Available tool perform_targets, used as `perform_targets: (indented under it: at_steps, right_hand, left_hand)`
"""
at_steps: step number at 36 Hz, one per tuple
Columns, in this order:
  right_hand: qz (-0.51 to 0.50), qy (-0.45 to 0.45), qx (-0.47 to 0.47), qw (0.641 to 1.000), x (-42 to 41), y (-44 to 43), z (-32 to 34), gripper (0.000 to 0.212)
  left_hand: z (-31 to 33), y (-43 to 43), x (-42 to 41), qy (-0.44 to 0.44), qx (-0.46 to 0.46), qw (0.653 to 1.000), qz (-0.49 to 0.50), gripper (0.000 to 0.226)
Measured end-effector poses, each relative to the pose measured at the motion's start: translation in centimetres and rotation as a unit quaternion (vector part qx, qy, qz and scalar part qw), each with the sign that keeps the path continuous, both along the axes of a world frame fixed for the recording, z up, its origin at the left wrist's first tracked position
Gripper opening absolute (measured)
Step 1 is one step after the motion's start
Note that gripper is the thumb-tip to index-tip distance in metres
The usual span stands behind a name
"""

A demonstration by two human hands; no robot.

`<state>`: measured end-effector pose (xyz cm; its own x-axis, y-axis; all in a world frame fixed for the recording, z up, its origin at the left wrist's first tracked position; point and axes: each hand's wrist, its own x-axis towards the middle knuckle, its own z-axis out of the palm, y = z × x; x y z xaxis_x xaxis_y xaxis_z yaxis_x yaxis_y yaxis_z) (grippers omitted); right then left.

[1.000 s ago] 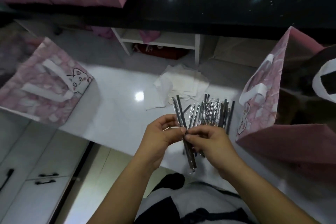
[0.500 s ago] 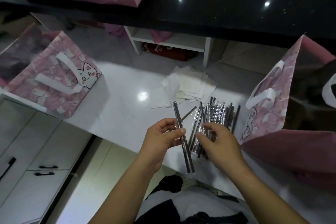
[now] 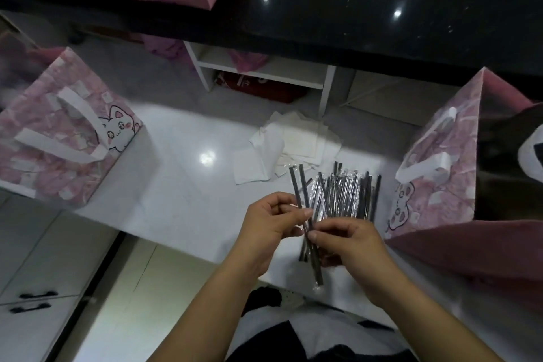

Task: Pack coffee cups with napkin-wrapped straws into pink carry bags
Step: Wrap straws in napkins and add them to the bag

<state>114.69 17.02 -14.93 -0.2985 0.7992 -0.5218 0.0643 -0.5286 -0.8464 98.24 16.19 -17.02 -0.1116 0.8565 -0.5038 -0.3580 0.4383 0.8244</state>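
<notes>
Two thin dark straws in clear wrappers stick up between both hands, over the near edge of the white worktop. The left hand has its fingers curled and pinches the straws near the middle. The right hand is curled too and pinches them just below, thumb on top. A pile of more straws lies on the worktop just behind the hands. White napkins lie behind the pile. One pink bag stands far left, another pink bag close on the right.
</notes>
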Motion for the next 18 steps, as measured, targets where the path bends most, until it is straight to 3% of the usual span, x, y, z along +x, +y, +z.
perform_targets:
  at_steps: [8,12,15,18]
  right_hand:
    - [0.020,-0.007,-0.038,0.999,-0.4,0.2,0.0,0.011]
    - [-0.018,-0.024,-0.034,0.999,-0.4,0.0,-0.5,0.010]
    - [-0.065,-0.051,-0.014,0.996,0.0,-0.1,-1.0,0.009]
    - [-0.096,-0.091,0.014,0.991,0.6,-0.1,-1.4,0.005]
  left_hand:
    - [-0.7,1.1,-0.7,0.015,0.024,0.997,-0.072,0.022]
    - [-1.1,2.4,-2.4,-0.001,0.022,0.993,-0.113,0.013]
    - [-2.7,4.9,-5.6,0.158,0.035,0.985,-0.057,0.014]
    - [-4.6,7.7,-9.4,0.397,0.021,0.916,-0.054,0.028]
